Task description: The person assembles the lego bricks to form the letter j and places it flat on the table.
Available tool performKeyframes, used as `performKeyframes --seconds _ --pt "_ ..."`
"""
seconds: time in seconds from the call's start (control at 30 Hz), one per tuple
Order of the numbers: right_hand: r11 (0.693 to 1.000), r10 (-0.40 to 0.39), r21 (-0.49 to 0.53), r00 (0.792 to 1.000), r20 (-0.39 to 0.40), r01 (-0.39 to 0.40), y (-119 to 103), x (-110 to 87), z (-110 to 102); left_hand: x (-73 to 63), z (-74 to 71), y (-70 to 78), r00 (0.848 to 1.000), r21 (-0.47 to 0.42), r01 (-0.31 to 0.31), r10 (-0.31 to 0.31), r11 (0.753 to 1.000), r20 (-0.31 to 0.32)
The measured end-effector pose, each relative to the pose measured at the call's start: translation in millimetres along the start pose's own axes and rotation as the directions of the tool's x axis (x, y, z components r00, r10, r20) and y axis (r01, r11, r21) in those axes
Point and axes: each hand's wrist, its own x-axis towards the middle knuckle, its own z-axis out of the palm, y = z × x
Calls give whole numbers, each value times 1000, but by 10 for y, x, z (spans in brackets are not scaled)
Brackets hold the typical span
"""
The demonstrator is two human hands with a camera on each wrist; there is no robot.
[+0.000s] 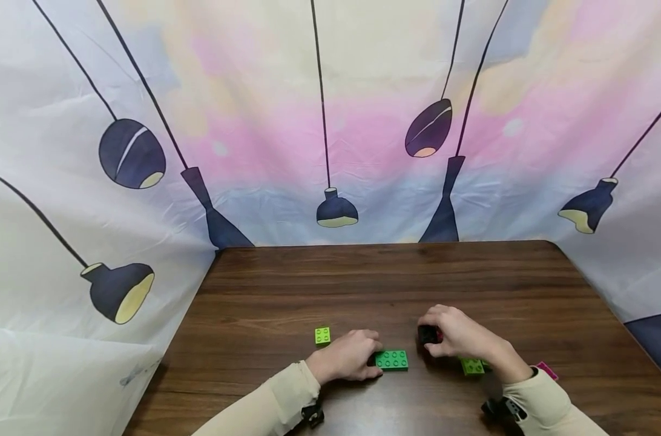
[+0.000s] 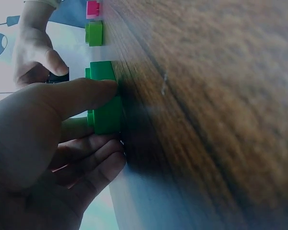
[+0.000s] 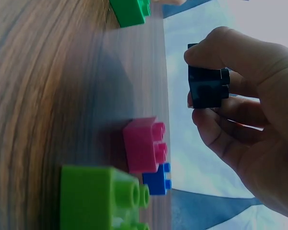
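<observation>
A green eight-stud toy brick (image 1: 391, 361) lies flat on the wooden table, studs up. My left hand (image 1: 348, 356) grips its left end, thumb on the near side and fingers on the far side. Between thumb and fingers, my right hand (image 1: 454, 333) pinches a black toy brick (image 3: 207, 87), raised off the table. In the right wrist view the black brick's studs point toward the palm. Beneath the right wrist sits a light green brick (image 1: 472, 367), partly covered by the hand in the head view.
A lime four-stud brick (image 1: 322, 336) stands beyond my left hand. To the right of my right wrist is a pink brick (image 1: 548, 370). A blue brick (image 3: 156, 180) shows behind another pink brick (image 3: 143, 145) in the right wrist view. A printed cloth (image 1: 287, 145) hangs behind the table.
</observation>
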Motion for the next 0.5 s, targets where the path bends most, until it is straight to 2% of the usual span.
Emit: performKeyframes --seconds 0.3,0.5 --pt "1000 -6 4 999 42 6 -113 63 74 -12 -4 2 1000 -9 11 -11 1000 4" --pt "999 13 33 995 96 -16 -151 85 111 2 -1 1 1000 -3 -13 13 1000 -11"
